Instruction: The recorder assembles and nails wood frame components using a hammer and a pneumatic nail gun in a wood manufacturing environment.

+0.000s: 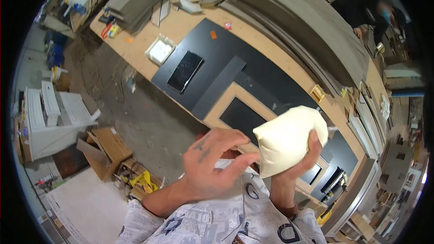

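My right hand (308, 157) grips a plump cream-coloured bag (291, 138) from below and the right, its thumb pressed on the side. The bag is held up in front of me, over the workbench. Just left of it is my left hand (212, 160), with thumb and fingers apart and nothing seen between them. Its thumb tip comes close to the bag's left edge; I cannot tell whether they touch. Beyond the hands, a light wooden frame (218, 105) lies on a dark panel (271, 81), partly hidden behind the bag.
A black phone (186, 72) rests on the panel's left part, near a small white-filled box (160, 50). Stacked grey boards (289, 22) line the bench's far side, with wood offcuts beside them. Another person (366, 13) is at the far right. A cardboard box (110, 147) stands lower left.
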Available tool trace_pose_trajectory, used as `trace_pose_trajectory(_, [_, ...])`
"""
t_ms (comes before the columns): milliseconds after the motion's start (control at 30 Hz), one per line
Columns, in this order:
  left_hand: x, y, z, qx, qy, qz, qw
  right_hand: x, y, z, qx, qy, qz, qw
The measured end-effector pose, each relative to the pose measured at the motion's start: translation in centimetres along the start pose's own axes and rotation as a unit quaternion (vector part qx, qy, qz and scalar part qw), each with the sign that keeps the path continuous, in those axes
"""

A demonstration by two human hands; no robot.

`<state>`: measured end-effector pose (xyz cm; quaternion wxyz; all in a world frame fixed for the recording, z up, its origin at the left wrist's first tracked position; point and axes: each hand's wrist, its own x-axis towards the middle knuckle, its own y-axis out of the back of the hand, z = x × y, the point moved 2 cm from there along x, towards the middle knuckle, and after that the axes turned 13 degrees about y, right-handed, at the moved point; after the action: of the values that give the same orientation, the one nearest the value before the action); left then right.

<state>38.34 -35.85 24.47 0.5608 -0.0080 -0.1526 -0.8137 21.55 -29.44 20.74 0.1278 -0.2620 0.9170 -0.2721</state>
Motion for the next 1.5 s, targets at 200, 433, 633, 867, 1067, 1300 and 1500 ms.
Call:
trace_pose_trajectory(200, [-0.1, -1.5, 4.7, -0.018, -0.019, -0.046, 0.999, -1.6, 2.0, -4.6, -0.065, 0.140, -0.015, 0.988])
trace_pose_trajectory(433, [-0.7, -2.6, 7.8, 0.000, -0.038, -0.082, 0.996, -2.2, 4.0, -7.2, -0.124, 0.313, -0.044, 0.940])
trace_pose_trajectory(633, [-1.8, -3.6, 8.9, 0.009, -0.038, -0.066, 0.997, -2.3, 3.9, -8.4, -0.106, 0.345, -0.037, 0.932])
trace_pose_trajectory(867, [-1.6, -3.6, 9.8, 0.090, -0.069, -0.070, 0.991, -1.9, 4.7, -9.3, -0.107, 0.324, -0.023, 0.940])
trace_pose_trajectory(1067, [-1.3, -2.7, 10.1, 0.103, -0.015, -0.107, 0.989, -1.5, 4.8, -10.3, -0.116, 0.317, -0.051, 0.940])
trace_pose_trajectory(1300, [-1.5, -3.1, 9.6, -0.003, -0.011, -0.142, 0.990, -1.4, 5.6, -9.5, -0.047, 0.319, -0.037, 0.946])
trace_pose_trajectory(1500, [-1.4, -2.5, 9.2, -0.009, 0.028, -0.173, 0.984, -1.7, 4.1, -10.2, -0.127, 0.310, 0.006, 0.942])
